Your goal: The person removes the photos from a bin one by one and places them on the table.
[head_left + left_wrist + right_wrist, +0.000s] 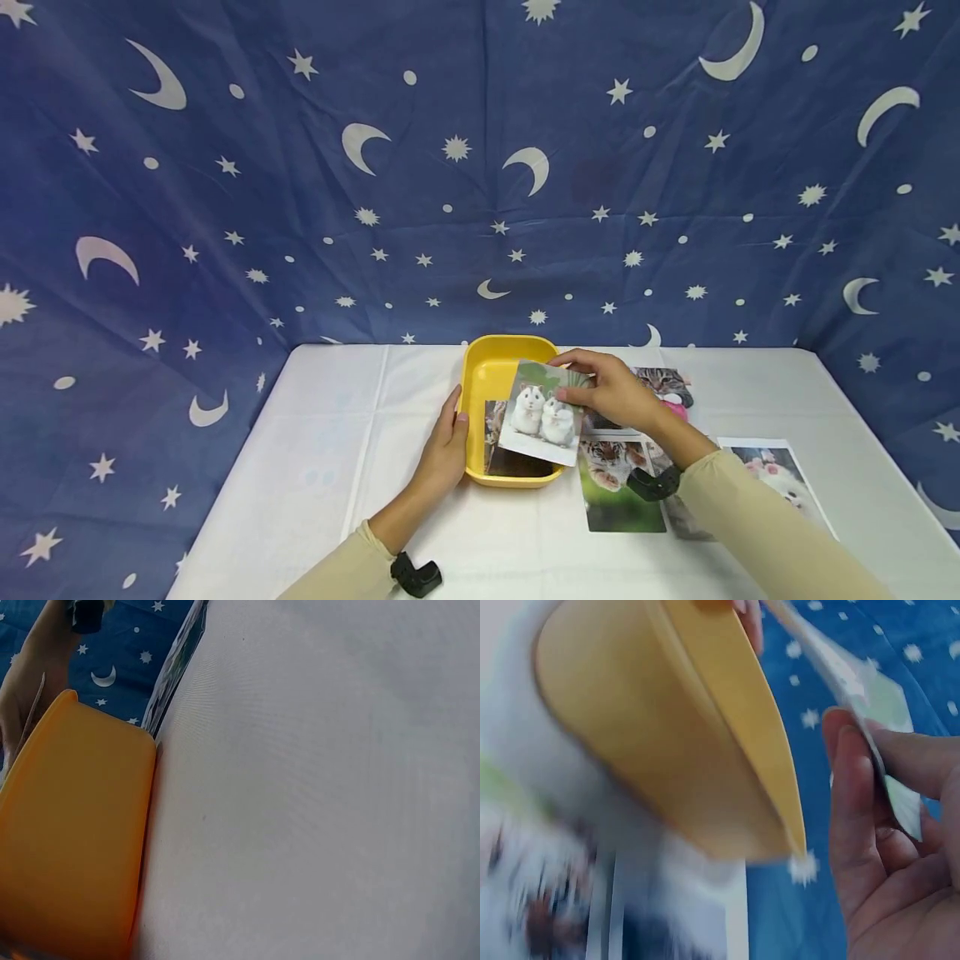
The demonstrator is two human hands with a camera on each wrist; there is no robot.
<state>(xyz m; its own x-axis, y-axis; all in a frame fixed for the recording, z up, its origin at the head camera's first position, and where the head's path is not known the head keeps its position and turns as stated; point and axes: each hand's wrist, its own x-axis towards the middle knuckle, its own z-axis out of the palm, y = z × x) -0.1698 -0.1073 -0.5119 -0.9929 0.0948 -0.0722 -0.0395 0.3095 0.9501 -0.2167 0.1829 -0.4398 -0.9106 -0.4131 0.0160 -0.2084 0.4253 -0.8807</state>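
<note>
My right hand (617, 390) pinches a photo card (534, 417) of two white hamsters between thumb and fingers. The card is tilted over a yellow plastic tray (489, 372), and the right wrist view shows it edge-on in the fingers. Inside the tray lies another photo card (517, 464), dark and brownish, partly hidden under the hamster card. At the tray's left side my left hand (441, 454) holds the rim, thumb near the top edge and fingers along the outer wall. In the left wrist view the tray's orange-looking wall (75, 832) shows, but not the left hand.
Right of the tray lie several photo cards: a tiger cub (618, 500), a cat (663, 382) with something pink, and a white furry animal (787, 483) under the right forearm. The white table (322, 467) meets a blue star-and-moon cloth (420, 167) behind.
</note>
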